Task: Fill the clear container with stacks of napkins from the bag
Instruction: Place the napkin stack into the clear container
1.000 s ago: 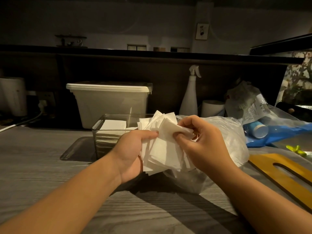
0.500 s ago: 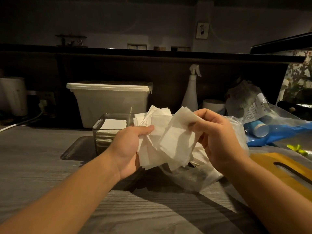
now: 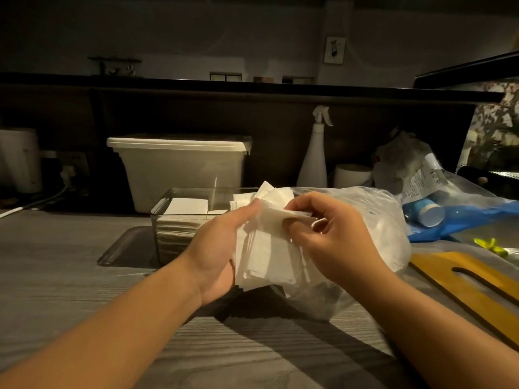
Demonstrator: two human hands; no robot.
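My left hand (image 3: 216, 254) grips a loose stack of white napkins (image 3: 266, 254) from the left side, thumb over the top edge. My right hand (image 3: 334, 240) pinches the top napkins of that stack between thumb and fingers. The stack is held upright above the counter, in front of the clear plastic bag (image 3: 376, 220). Just behind my left hand stands the clear container (image 3: 168, 217), with white napkins stacked inside; a flat napkin lies on top.
A white lidded bin (image 3: 182, 169) stands behind the container. A white spray bottle (image 3: 314, 161) and a paper roll (image 3: 352, 175) are at the back. Blue packaging (image 3: 455, 217) and a yellow wooden board (image 3: 471, 287) lie to the right. A cable (image 3: 31, 204) runs at the left.
My right hand has come back down and left onto the stack, folding the lifted napkins flat against it. The stack sits lower than half a second ago.
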